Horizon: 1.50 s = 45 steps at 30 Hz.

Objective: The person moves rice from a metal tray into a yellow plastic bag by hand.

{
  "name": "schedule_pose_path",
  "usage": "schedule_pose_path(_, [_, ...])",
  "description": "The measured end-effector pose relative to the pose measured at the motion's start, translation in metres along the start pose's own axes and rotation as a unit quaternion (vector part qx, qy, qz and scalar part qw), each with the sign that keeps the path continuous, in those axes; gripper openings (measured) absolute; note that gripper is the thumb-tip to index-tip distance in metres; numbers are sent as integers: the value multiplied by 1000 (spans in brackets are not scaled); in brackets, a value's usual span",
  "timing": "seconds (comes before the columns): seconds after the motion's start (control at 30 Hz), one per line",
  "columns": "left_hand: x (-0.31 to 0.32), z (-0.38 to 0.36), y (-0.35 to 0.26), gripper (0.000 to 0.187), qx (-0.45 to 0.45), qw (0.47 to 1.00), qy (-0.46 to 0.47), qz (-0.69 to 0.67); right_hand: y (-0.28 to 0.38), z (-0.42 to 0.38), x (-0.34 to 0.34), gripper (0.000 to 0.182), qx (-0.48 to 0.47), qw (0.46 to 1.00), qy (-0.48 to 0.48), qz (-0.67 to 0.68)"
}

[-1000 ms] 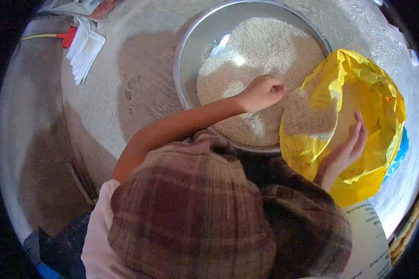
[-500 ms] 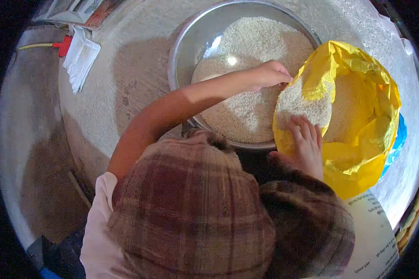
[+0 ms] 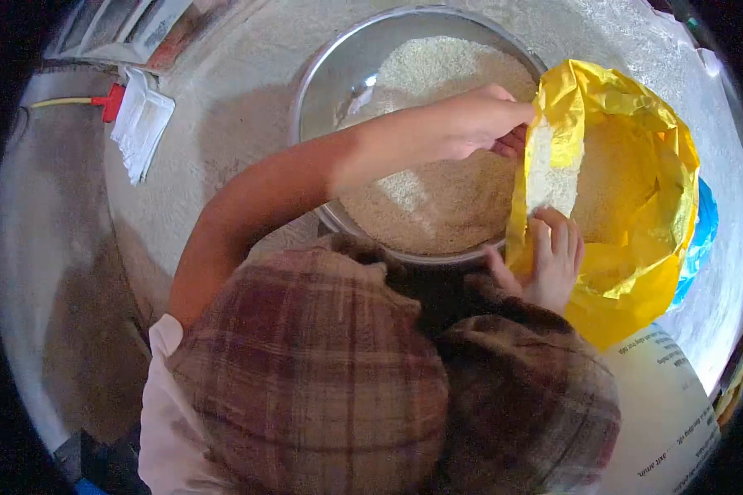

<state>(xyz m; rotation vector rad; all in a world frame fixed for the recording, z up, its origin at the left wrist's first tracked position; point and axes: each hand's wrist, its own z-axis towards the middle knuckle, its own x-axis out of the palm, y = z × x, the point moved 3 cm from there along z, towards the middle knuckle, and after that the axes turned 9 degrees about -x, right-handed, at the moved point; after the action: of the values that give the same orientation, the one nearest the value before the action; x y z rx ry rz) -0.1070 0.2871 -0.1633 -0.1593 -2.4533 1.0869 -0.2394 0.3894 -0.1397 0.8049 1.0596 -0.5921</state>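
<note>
My left hand [image 3: 497,128] reaches across the metal basin [image 3: 305,99], its fingers closed on the near rim of a yellow plastic bag [image 3: 636,272]. Lower on the same rim, my right hand [image 3: 556,254] grips with its thumb on the basin side and its fingers curled over the edge. Between the hands, a narrow patch of pale grain [image 3: 553,181] shows against the yellow plastic. More rice-like grain [image 3: 437,66] covers much of the basin, and tan grain [image 3: 611,177] lies inside the bag.
Plaid cloth [image 3: 314,363] fills the lower middle. Blue plastic [image 3: 695,243] shows behind the bag, with a printed white sack [image 3: 664,396] at lower right. A white folded object [image 3: 142,124] with a red part [image 3: 109,104] lies at upper left on the concrete floor [image 3: 231,107].
The patch of pale grain between my hands has narrowed as the bag's near rim has shifted right. My left hand has come round with the rim, and my right hand's fingers are more curled.
</note>
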Motion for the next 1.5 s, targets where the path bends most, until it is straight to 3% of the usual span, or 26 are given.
schedule_pose_path(0.13, [9, 2, -7, 14, 6, 999, -11, 53, -14, -16, -1, 23, 77, 993, -34, 77])
schedule_pose_path(0.27, [22, -9, -17, 15, 52, 996, -29, 68, -13, -16, -23, 16, 34, 996, -63, 47])
schedule_pose_path(0.33, [31, -16, -23, 16, 79, 994, -29, 65, -19, -19, -47, 12, 54, 988, -137, 42])
schedule_pose_path(0.57, [47, -22, -16, 19, 110, 991, -20, 67, -37, -29, -74, 5, 123, 976, -179, -33])
schedule_pose_path(0.63, [37, -12, -16, 24, 10, 991, 26, 135, -39, -31, -73, 5, 116, 977, -173, -42])
schedule_pose_path(0.73, [16, 11, -18, 33, -27, 996, -29, 84, -34, -30, -72, 4, 113, 979, -166, -35])
schedule_pose_path(0.87, [3, 50, -25, 42, -88, 996, 13, 19, -34, -29, -67, 3, 105, 983, -152, 11])
schedule_pose_path(0.93, [0, 67, -22, 36, -82, 994, 66, 24, -32, -27, -67, 4, 106, 983, -149, 15])
schedule_pose_path(1.1, [-1, 68, -29, 14, -21, 997, -11, 79, -29, -24, -64, 7, 97, 985, -124, 68])
schedule_pose_path(1.23, [-5, 67, -35, 11, 13, 991, -37, 130, -31, -26, -61, 9, 79, 985, -115, 99])
schedule_pose_path(1.3, [-3, 66, -40, 12, 86, 972, -38, 213, -31, -28, -54, 12, 61, 984, -80, 148])
schedule_pose_path(1.5, [14, 60, -75, 15, 161, 897, -70, 406, -36, -36, -45, 21, 85, 980, -69, 169])
